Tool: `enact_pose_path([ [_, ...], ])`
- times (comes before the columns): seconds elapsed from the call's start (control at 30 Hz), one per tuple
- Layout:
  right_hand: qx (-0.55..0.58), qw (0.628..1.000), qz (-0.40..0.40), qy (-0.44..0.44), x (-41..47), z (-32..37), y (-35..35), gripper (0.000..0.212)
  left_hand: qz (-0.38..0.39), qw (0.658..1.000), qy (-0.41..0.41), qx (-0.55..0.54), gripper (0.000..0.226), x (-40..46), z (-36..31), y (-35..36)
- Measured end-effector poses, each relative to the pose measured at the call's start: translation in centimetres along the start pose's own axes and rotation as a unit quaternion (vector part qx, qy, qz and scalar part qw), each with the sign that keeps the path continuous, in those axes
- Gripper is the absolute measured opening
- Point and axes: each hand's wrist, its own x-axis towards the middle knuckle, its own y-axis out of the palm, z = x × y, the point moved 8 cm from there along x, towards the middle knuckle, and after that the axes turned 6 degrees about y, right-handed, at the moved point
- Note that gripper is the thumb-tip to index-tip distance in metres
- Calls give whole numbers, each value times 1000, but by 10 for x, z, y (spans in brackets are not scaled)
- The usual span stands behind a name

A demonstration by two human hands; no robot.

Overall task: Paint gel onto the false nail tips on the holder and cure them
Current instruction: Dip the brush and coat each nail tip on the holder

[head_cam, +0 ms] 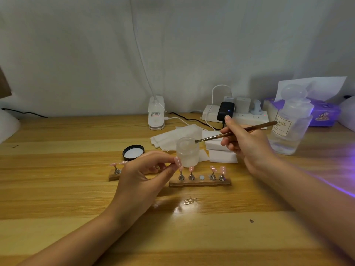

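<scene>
Left hand [142,173] pinches one pink white-dotted false nail tip [177,161] between thumb and fingertips, lifted off the holder, remaining fingers curled loosely. Right hand [244,143] grips a thin brown wooden-handled gel brush [236,132] pencil-style, bristle end at the rim of a small frosted open gel jar [187,151], which sits at 10 o'clock from the right hand, just beyond the held tip. Long wooden strip holder [199,182] with metal cone stands lies at 4 o'clock of the left hand; four more pink tips stand on it and one round magnet spot in the middle is bare, likely the held tip's seat. A second short wooden holder [114,174] with pink tips is at 9 o'clock of the left hand, partly hidden. Black jar lid [133,152] lies upturned at 12 o'clock of the left hand. Step in hand looks like loading gel: wipe excess on the jar rim, keep the tip steady and tilted toward the brush, stroke base to end, keep gel off the fingers. Further out: white folded wipes [176,137] and white sponge blocks [222,156] behind the jar, clear pump bottle [290,129] at 2 o'clock of the right hand, white power strip [242,114], purple tissue box [324,112]. Purple glow at the right edge, curing lamp itself not identifiable.
</scene>
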Motion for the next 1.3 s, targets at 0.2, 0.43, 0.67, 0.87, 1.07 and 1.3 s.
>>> enact_pose_path([
  [0.2,-5,1000,10,-22,-2,3,-3,32,3,1000,2,-2,17,0,0,0],
  [0.43,-21,989,55,-135,-30,21,-2,33,9,1000,-3,-5,20,-1,0,1],
  [0.67,-167,872,80,-454,-94,35,7,22,20,1000,-5,-8,22,-1,0,4],
  [0.87,-166,843,74,-506,-115,32,14,29,32,999,15,21,15,-2,-1,6],
  [1.07,-182,838,85,-507,-118,28,19,36,36,999,17,28,17,-3,-1,6],
  [1.3,-181,835,83,-512,-119,26,21,41,40,999,18,26,18,-3,-3,7],
])
